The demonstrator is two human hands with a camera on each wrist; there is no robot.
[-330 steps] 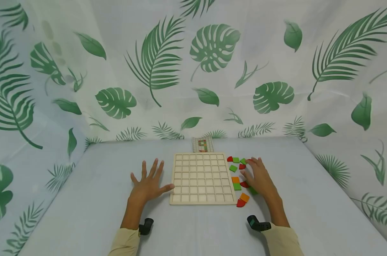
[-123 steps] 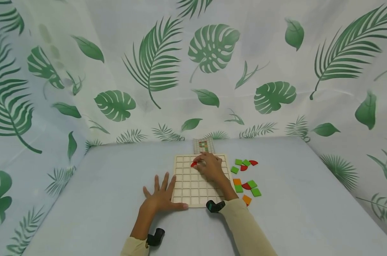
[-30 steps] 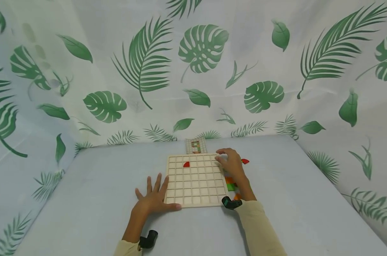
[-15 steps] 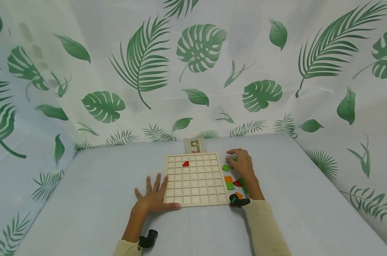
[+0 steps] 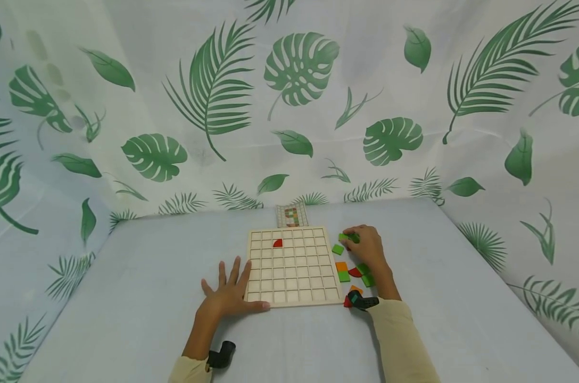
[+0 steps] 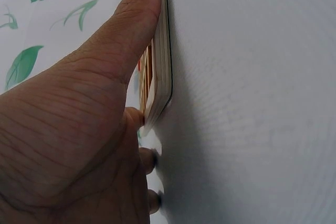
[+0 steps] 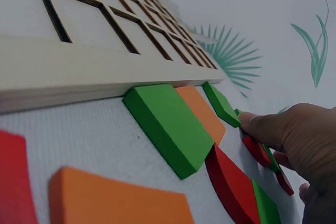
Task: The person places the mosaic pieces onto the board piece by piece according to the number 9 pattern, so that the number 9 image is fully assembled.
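A wooden grid board [image 5: 289, 304] lies on the table, a red quarter-circle tile [image 5: 278, 243] in one upper cell. Spread and mostly straight, my left hand [image 5: 227, 298] rests at the board's lower-left corner; in the left wrist view its thumb [image 6: 128, 24] lies along the board's edge. To the right of the board, my right hand [image 5: 367, 247] has curled fingers that pinch a green square tile [image 5: 342, 236] at the far end of the loose tiles. In the right wrist view the thumb [image 7: 257, 127] meets that tile; the opposing fingertips are mostly hidden.
Nearer along the board's right side lie an orange tile [image 5: 341, 266], a green tile [image 5: 344, 276], a red quarter-circle [image 5: 354, 272] and other loose tiles. A pattern card [image 5: 291, 215] stands behind the board. Leaf-printed cloth [image 5: 198, 175] encloses the table's back and sides.
Since 4 s ago, my right hand has left the red tile in the grid and moved right to the loose tiles. In the last half second its fingers closed in on a green tile. The left hand stays.
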